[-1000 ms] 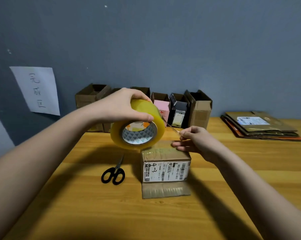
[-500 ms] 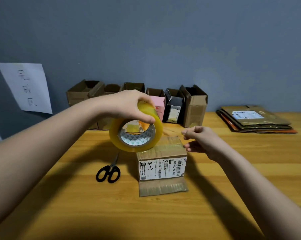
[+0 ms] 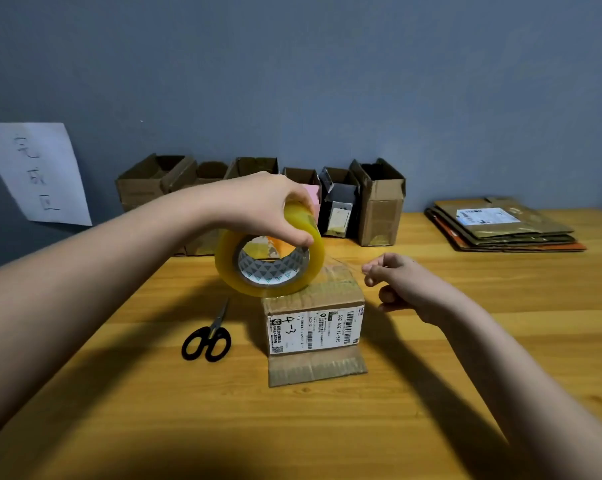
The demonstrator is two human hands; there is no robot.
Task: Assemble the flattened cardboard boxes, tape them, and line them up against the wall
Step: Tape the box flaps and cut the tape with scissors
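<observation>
A small cardboard box with a white shipping label stands mid-table, one flap lying flat toward me. My left hand grips a yellowish roll of clear tape from above, just over the box's top left. My right hand pinches the free end of the tape at the box's right, and a thin clear strip stretches from the roll to my fingertips over the box top.
Black scissors lie left of the box. Several open boxes stand in a row against the blue wall. A stack of flattened cardboard sits at the back right. A paper sheet hangs on the wall at left.
My right hand let go of the tape end, then pinched it again and pulled it right of the box. The roll has sunk a little closer to the box top.
</observation>
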